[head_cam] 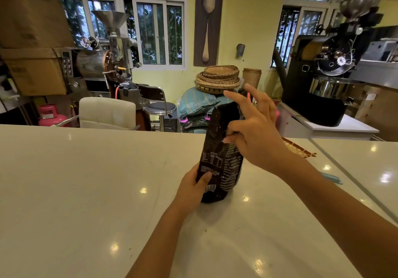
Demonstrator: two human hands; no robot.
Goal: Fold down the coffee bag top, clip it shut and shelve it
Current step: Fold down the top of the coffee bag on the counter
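A dark brown coffee bag [218, 148] with white print stands upright on the white counter [86, 180]. My left hand [193, 187] grips its lower left side, thumb across the label. My right hand [252, 126] holds the bag's upper part, thumb pressed on the near face and fingers spread over the top, which it partly hides. A bit of red shows by my fingertips; I cannot tell what it is. A pale blue flat strip [332, 178], perhaps a clip, lies on the counter behind my right forearm.
A brown patterned packet [299, 148] lies on the counter behind my right wrist. Past the counter's far edge stand a white chair [106, 111], a stool [160, 107], stacked baskets [218, 77] on sacks, and coffee roasters at left [103, 57] and right [323, 77].
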